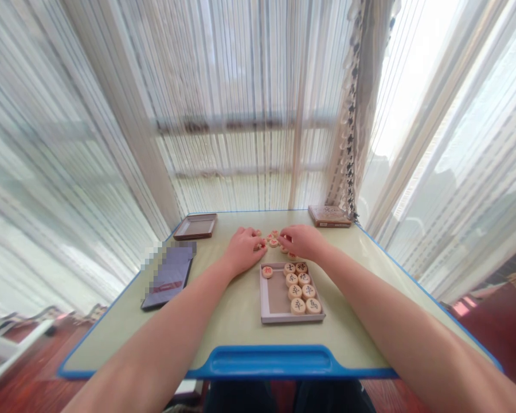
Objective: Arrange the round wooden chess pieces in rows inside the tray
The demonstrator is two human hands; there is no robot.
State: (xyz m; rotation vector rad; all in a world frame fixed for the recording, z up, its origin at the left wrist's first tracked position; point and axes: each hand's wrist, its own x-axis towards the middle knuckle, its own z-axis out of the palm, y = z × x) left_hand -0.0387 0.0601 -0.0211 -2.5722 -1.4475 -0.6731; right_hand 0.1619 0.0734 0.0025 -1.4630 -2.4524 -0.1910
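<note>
Head cam: box (277, 295) holds 8 blk pcs (295, 292), 1 red pc (267, 272).

We count two hands, one left hand (245, 250) and one right hand (304, 241), over one table (223, 310). We see two shallow trays (277, 292), one closed box (330, 216) and one flat dark device (169, 275). We count eight black-marked discs (295, 292) and one red-marked disc (267, 272) in one tray, plus at least five loose discs (273, 243), their exact number hidden by our fingers.
</note>
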